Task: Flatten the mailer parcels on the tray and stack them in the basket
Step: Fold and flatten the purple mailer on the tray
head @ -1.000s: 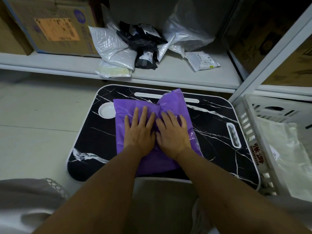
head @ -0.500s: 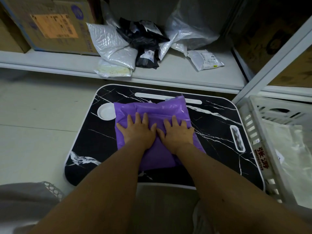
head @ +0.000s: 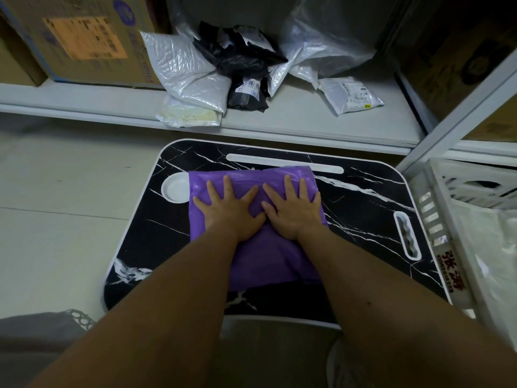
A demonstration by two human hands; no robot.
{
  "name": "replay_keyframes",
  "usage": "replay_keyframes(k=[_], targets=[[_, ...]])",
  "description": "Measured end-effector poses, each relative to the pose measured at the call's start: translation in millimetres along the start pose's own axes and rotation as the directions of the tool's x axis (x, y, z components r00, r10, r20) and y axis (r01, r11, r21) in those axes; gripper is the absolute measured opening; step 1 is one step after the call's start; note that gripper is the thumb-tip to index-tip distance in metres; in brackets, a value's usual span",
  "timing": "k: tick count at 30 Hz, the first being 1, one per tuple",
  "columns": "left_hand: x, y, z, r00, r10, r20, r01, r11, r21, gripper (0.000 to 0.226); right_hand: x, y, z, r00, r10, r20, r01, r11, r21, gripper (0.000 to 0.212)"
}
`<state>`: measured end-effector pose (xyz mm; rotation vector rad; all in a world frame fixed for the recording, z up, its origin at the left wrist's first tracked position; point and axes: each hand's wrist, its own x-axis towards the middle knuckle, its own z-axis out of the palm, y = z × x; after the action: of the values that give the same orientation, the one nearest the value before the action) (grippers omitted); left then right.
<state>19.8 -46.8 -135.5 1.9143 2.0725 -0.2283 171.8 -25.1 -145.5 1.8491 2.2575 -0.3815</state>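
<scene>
1. We see the purple mailer [head: 268, 259] lying in the middle of the black tray [head: 363, 219].
2. Our left hand [head: 230, 211] and right hand [head: 293, 210] lie flat on the mailer, side by side, fingers spread, arms straight.

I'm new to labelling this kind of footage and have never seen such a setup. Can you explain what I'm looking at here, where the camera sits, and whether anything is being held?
There is no machine: a person works with bare hands, filmed by a camera worn on their head, looking forward and down. The left hand and right hand lie flat, fingers spread, pressing a purple mailer onto a black marble-patterned tray. Nothing is gripped; they only press. A white basket stands to the right, with something pale and plastic-looking inside. On the shelf behind lie more mailers, white ones and a black one, beside a cardboard box.
</scene>
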Motion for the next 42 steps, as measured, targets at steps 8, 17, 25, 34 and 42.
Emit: replay_keyframes(k=[8, 17, 25, 34, 42], targets=[[-2, -3, -1, 0.982, -0.189, -0.02, 0.186, 0.979, -0.087, 0.107, -1, -1, 0, 0.99, 0.141, -0.014, -0.14, 0.988, 0.07, 0.074], [-16, -9, 3, 0.988, 0.069, -0.139, -0.062, 0.997, 0.055, 0.053, -2, -5, -24, 0.98, 0.176, 0.095, -0.173, 0.984, -0.038, 0.06], [-82, 13, 18, 0.992, -0.005, -0.123, 0.001, 0.999, -0.037, 0.055, -82, -45, 6, 0.989, 0.146, -0.022, -0.141, 0.978, 0.153, 0.05], [-111, 1, 53, 0.989, 0.001, -0.146, 0.001, 1.0, 0.016, 0.067, -114, -32, 49, 0.983, 0.11, -0.148, -0.101, 0.993, 0.069, 0.08], [-113, 1, 55, 0.966, -0.042, -0.254, 0.038, 0.999, -0.021, 0.077, -115, -29, 41, 0.965, 0.118, -0.236, -0.112, 0.993, 0.038, 0.071]])
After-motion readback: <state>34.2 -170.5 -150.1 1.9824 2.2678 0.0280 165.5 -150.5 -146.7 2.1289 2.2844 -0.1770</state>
